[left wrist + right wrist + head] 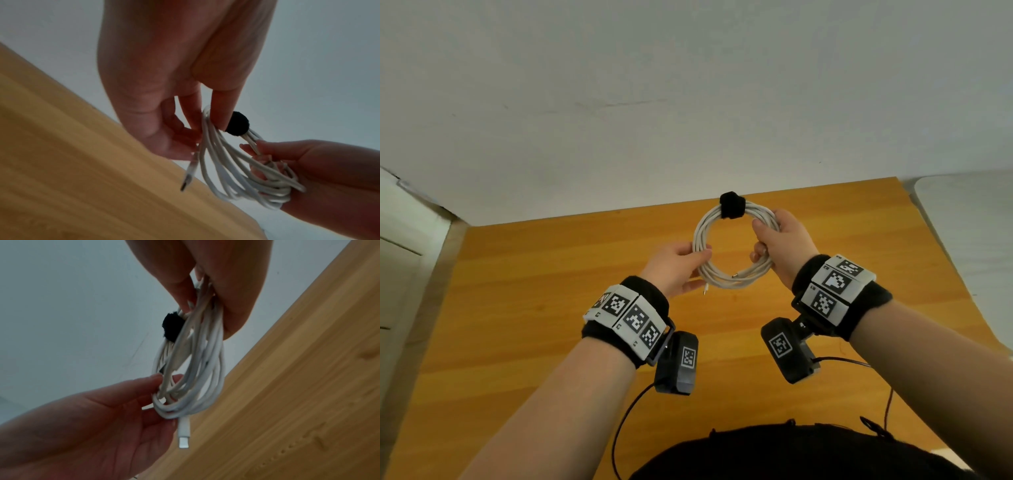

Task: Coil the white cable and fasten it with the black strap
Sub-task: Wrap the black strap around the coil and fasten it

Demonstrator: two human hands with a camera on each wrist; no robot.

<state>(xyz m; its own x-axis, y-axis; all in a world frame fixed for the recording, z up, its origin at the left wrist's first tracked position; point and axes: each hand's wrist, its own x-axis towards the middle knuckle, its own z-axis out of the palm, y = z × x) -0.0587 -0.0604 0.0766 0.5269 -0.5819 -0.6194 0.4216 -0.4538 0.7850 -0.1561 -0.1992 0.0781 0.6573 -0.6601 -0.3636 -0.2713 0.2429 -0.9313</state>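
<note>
The white cable [726, 279] is wound into a round coil held up above the wooden table [551, 308]. A black strap [732, 205] wraps the coil's top, also seen as a dark lump, the strap [238, 124] [171, 328]. My left hand [681, 263] pinches the coil's left side between thumb and fingers. My right hand [780, 246] grips the right side, fingers curled through the loop. The coil, cable [226, 162] [195, 369], hangs between both hands. One plug end [183, 434] [188, 177] dangles below the left hand.
A white wall [688, 85] rises behind the table's far edge. A white rounded object [969, 219] stands at the right. Black wires [626, 421] trail from the wrist cameras toward my dark-clothed body [791, 455].
</note>
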